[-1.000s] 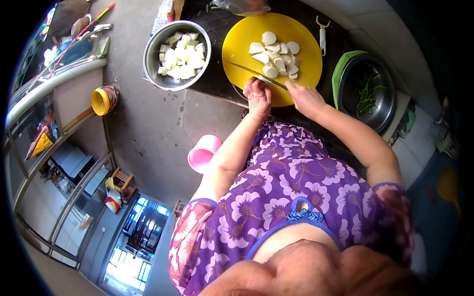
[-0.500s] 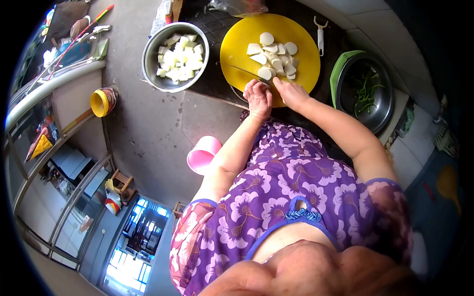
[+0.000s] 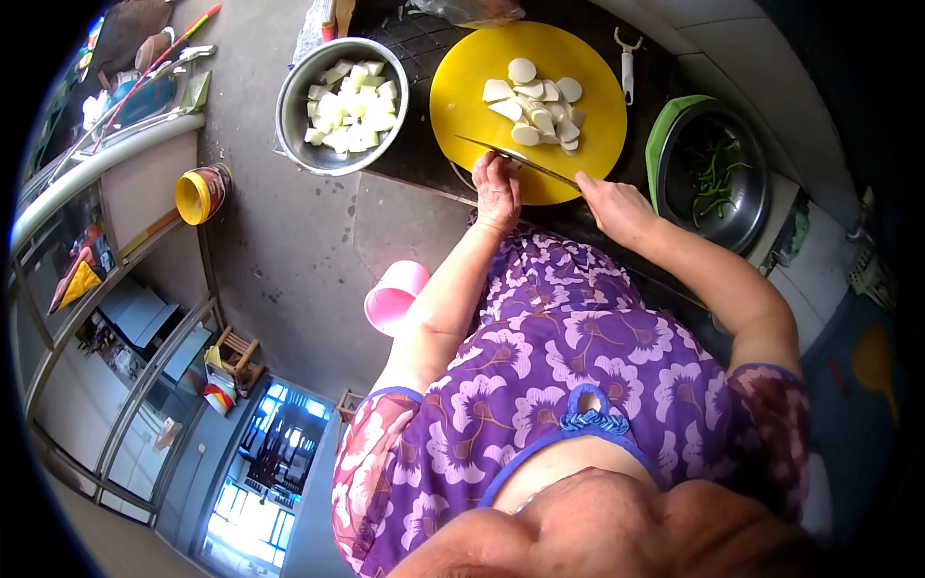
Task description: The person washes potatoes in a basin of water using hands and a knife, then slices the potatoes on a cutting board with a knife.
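My right hand (image 3: 619, 210) grips the handle of a kitchen knife (image 3: 541, 169). Its long blade points left across the near edge of a round yellow cutting board (image 3: 588, 87). Close against the blade, my left hand (image 3: 497, 193) has its fingers curled down on the board's near edge. A small pale bit of white vegetable shows by the fingertips, mostly hidden by them. Farther back on the board lies a loose pile of white vegetable slices (image 3: 541, 111), some round and some long, apart from the blade.
Left of the board, a metal bowl (image 3: 286, 125) holds pale cut chunks (image 3: 352, 111). To the right are a white peeler (image 3: 627, 77) and a dark basin (image 3: 756, 207) with green peppers or beans (image 3: 713, 183). A pink bucket (image 3: 395, 294) and a yellow bucket (image 3: 200, 196) stand lower, at left.
My right hand has moved right and slightly nearer my body, and the knife now lies more plainly in view at a new angle. My left hand has shifted slightly left.
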`<act>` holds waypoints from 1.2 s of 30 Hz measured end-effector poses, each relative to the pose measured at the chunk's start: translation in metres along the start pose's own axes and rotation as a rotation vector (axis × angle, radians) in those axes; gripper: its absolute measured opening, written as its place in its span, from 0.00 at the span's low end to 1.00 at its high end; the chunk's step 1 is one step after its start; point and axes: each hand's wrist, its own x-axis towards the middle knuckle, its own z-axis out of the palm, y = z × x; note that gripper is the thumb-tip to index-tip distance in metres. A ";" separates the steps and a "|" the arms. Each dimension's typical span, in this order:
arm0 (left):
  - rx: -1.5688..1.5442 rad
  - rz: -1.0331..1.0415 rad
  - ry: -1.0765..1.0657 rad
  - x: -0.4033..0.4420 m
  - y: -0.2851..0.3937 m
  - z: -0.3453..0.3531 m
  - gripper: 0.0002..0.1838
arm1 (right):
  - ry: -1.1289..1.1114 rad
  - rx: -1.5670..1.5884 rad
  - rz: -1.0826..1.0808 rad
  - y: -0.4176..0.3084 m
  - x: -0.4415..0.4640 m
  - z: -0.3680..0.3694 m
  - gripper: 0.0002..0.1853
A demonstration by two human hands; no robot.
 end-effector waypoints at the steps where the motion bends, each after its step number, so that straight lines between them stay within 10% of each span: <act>1: 0.004 0.002 0.011 0.000 0.000 0.001 0.24 | -0.007 -0.007 0.004 0.000 0.000 0.000 0.19; 36: 0.155 -0.143 -0.226 0.034 0.032 -0.026 0.27 | 0.193 0.309 0.130 0.016 0.051 0.054 0.12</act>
